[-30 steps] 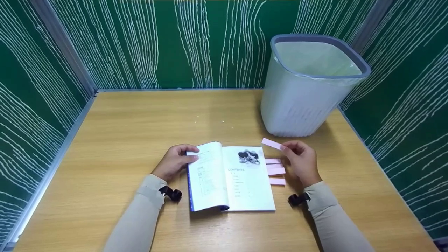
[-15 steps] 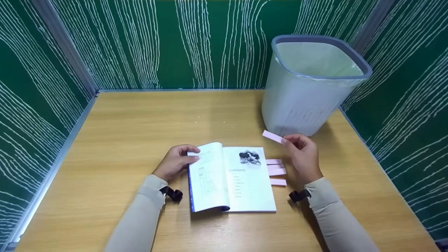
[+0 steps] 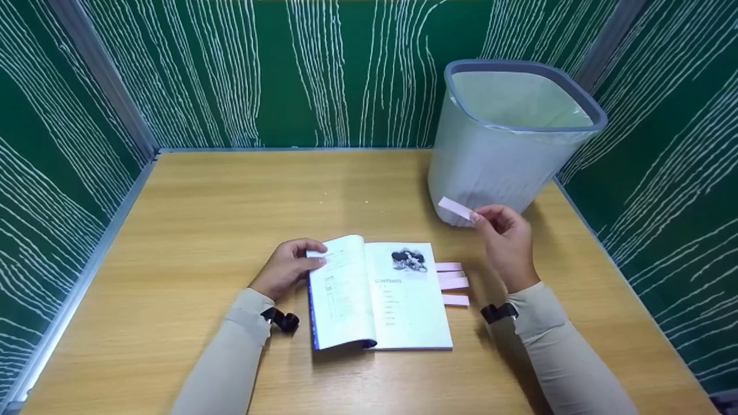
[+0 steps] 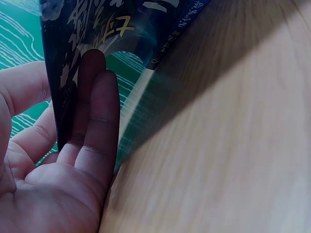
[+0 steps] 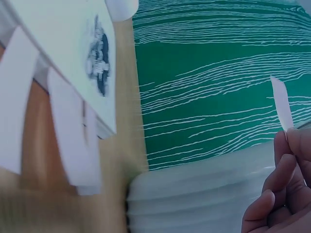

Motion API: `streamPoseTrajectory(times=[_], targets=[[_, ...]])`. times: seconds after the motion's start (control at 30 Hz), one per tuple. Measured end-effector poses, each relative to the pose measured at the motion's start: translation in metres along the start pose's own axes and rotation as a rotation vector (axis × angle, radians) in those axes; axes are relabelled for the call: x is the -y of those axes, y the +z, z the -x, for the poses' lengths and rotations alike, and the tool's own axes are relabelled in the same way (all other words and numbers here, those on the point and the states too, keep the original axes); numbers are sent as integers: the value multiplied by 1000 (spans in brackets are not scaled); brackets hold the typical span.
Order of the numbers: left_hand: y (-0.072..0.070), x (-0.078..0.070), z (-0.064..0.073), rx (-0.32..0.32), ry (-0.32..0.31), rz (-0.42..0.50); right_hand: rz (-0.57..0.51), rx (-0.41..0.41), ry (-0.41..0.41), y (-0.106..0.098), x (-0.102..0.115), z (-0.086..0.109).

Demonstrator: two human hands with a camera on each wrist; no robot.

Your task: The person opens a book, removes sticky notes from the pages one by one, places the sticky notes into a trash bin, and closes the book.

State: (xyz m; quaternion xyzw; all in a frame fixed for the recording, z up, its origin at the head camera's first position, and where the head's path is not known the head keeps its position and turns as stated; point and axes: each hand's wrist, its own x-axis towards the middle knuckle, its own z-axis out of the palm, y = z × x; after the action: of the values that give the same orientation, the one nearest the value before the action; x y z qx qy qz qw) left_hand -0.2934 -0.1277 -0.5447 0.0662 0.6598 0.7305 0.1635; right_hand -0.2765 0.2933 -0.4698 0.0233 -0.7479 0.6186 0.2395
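A book lies open on the table at its contents page. At its left edge my left hand grips the raised cover and page, thumb on the paper. From below, the left wrist view shows the dark blue cover with fingers behind and against it. Several pink sticky tabs stick out of the book's right side. My right hand pinches a loose pink sticky tab between thumb and forefinger, in front of the bin and above the table. The right wrist view shows that strip pointing upward from the fingertips.
A white waste bin with a grey rim and a pale liner stands at the back right of the wooden table. Small white specks lie near the table's middle. Green panels with white lines enclose the back and sides.
My right hand has moved away from the book, up and slightly right toward the bin, carrying the pink sticky tab. The left hand and the book have stayed in place.
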Motion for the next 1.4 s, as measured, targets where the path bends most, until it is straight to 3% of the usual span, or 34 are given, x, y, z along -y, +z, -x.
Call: streamPoseTrajectory(times=[0.3, 0.6, 0.97, 1.13, 1.4], targets=[[0, -1, 0, 19, 21, 11, 1, -22, -107, -10, 22, -7], [0, -1, 2, 11, 10, 0, 46, -57, -109, -20, 43, -15], [0, -2, 2, -1, 24, -7, 30, -81, -195, -22, 91, -20], [-1, 0, 1, -10, 23, -31, -4, -102, -252, -24, 104, -26], [1, 3, -1, 9, 24, 18, 25, -134, -299, -27, 122, -36]])
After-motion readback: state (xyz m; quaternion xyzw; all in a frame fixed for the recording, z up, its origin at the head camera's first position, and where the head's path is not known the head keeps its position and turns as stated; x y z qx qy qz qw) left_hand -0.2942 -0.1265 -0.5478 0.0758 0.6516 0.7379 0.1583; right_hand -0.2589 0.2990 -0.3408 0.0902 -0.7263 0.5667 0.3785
